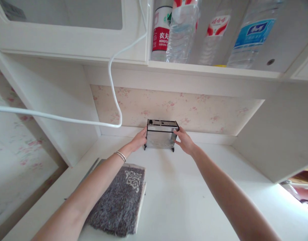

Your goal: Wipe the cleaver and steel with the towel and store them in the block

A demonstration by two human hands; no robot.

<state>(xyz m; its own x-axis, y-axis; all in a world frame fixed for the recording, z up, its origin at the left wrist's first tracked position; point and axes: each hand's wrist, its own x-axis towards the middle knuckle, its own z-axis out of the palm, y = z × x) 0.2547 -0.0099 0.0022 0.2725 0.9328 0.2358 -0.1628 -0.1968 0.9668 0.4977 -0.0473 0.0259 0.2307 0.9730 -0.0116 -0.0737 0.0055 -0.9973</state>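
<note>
A small shiny metal toaster [160, 135] with a black top stands at the back of the white counter [179, 187], against the flowered wall. My left hand [139, 139] grips its left end, a thin bracelet on that wrist. My right hand [184, 140] grips its right end. Both arms are stretched far forward.
A grey fuzzy mat [118, 201] lies on the counter under my left forearm. A white cable [113, 90] hangs from above and runs off to the left. Several water bottles [181, 30] stand on the shelf overhead. White cabinet walls close in both sides.
</note>
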